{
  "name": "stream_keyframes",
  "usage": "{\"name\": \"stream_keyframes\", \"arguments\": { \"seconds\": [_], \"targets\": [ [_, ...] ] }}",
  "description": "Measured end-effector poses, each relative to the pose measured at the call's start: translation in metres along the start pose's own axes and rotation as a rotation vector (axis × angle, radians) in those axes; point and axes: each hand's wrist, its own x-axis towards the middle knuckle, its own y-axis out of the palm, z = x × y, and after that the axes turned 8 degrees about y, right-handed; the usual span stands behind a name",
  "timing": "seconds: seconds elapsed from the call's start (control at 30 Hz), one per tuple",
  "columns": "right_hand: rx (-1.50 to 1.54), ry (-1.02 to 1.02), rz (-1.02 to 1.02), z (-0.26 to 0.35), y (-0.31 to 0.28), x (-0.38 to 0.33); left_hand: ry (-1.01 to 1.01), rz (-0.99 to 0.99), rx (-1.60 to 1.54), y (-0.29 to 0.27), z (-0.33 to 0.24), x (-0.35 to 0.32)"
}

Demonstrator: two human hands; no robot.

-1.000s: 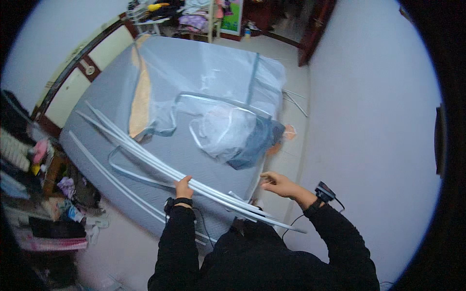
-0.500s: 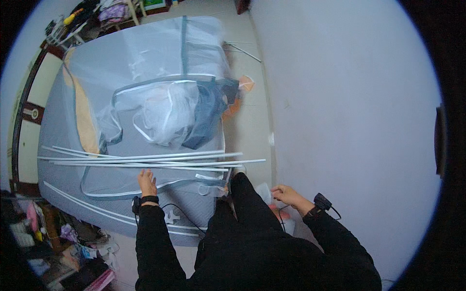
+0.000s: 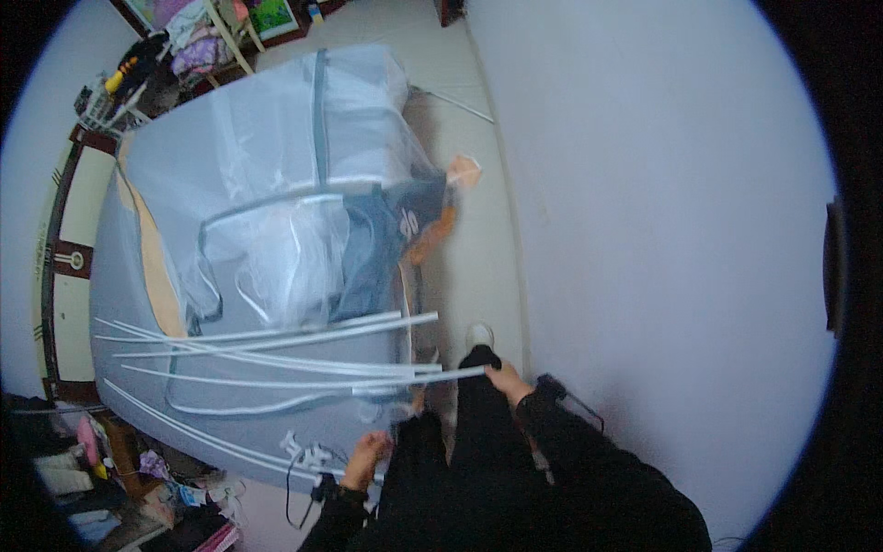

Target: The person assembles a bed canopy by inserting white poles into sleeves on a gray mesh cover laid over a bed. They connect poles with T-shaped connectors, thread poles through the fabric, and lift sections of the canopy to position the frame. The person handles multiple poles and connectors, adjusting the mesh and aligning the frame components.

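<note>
Several long thin white rods (image 3: pixel 276 354) lie fanned across the grey-blue mattress (image 3: pixel 120 276), their left ends near its edge. Above them I see a heap of translucent white netting (image 3: pixel 267 212) that partly veils a dark blue garment (image 3: pixel 377 248). My left hand (image 3: pixel 365 457) hangs just beside the mattress's near edge; I cannot tell its grip. My right hand (image 3: pixel 505 379) is closed around the right end of one rod, fingers mostly hidden.

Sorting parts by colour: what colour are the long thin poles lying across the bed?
White, seen in the head view: the long thin poles lie across the grey bed.
</note>
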Motion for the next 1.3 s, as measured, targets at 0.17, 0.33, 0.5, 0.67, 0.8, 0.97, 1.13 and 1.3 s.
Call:
{"name": "stream_keyframes", "arguments": {
  "seconds": [0.17,0.33,0.5,0.67,0.8,0.97,1.13,1.3],
  "targets": [
    [-0.05,0.548,0.418,0.009,0.025,0.046,-0.258,-0.324,0.036,0.058,-0.032,-0.016],
    [0.329,0.647,1.115,0.042,0.01,0.041,-0.242,-0.407,-0.15,0.104,-0.046,-0.002],
    [-0.291,0.106,1.099,0.081,-0.006,0.081,-0.198,-0.281,-0.013,0.127,-0.049,0.002],
    [-0.438,-0.238,0.591,0.095,-0.048,0.133,0.076,-0.203,0.274,0.112,-0.046,0.006],
    [-0.318,-0.177,0.417,0.143,-0.093,0.135,0.108,-0.274,0.006,0.086,-0.052,0.015],
    [-0.152,-0.072,0.534,0.233,-0.113,0.104,0.269,-0.479,-0.045,0.057,-0.055,-0.002],
    [-0.4,-0.357,0.65,0.31,-0.102,0.103,0.199,-0.696,-0.326,0.055,-0.056,-0.02],
    [-0.721,-0.588,0.689,0.376,-0.097,0.146,0.155,-0.801,-0.467,0.089,-0.092,0.01]
  ]
}}
